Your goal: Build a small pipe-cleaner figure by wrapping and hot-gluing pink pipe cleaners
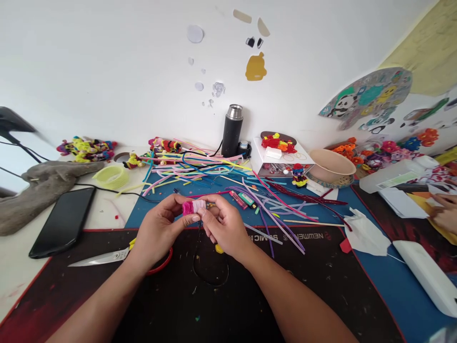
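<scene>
Between my two hands, above the black mat (250, 295), is a small coiled pipe-cleaner piece (193, 206), dark pink at its left end and pale pink at its right. My left hand (162, 226) pinches its left end with thumb and fingers. My right hand (223, 221) is closed on its pale end, the thumb pressed against it. A thin black cord loop (211, 285) hangs or lies below the hands, with a small yellow piece (219, 248) beside my right hand. Scissors (103, 258) with red and yellow handles lie partly hidden behind my left wrist.
Loose pipe cleaners (200, 166) are heaped at the back. A black thermos (233, 131) stands near the wall by a white box (282, 155). A phone (62, 221) lies left, a bowl (332, 164) right. At the right edge is another person's hand (446, 212).
</scene>
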A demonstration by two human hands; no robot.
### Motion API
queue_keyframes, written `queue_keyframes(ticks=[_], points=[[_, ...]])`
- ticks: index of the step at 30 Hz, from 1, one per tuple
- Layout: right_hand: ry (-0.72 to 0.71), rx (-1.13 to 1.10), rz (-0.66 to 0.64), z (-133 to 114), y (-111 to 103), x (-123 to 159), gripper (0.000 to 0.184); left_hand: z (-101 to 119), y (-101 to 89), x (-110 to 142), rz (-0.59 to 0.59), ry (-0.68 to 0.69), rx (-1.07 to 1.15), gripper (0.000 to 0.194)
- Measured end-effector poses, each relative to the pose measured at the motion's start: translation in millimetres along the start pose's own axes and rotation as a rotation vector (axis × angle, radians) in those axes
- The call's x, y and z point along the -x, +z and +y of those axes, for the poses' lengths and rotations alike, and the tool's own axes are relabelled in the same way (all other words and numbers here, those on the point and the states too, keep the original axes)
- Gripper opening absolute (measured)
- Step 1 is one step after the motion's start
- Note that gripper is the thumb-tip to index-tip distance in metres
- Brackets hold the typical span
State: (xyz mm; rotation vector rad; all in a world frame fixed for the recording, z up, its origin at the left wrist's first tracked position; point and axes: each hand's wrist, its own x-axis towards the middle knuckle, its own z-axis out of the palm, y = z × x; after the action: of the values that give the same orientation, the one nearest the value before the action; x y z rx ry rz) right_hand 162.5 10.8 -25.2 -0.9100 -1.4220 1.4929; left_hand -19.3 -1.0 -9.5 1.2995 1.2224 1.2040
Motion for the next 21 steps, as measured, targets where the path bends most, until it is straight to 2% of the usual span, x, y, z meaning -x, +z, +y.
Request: queue_keyframes(ticks=[6,12,21], points=[[-0.013,0.051,0.006,2.5,-0.1,0.2,0.033,0.9,2.2,0.6,0.022,-0.032,0.03,0.042],[-0.022,0.157,0.024,2.9,-1.2,2.0,0.041,2.0,3.8,1.0,0.036,-0.071,0.033,0.047],[-0.014,0.096,0.02,3.1,-0.4,1.2,0.039,4.4,2.8,-0.4,0.024,-0.089,0.07,0.047]])
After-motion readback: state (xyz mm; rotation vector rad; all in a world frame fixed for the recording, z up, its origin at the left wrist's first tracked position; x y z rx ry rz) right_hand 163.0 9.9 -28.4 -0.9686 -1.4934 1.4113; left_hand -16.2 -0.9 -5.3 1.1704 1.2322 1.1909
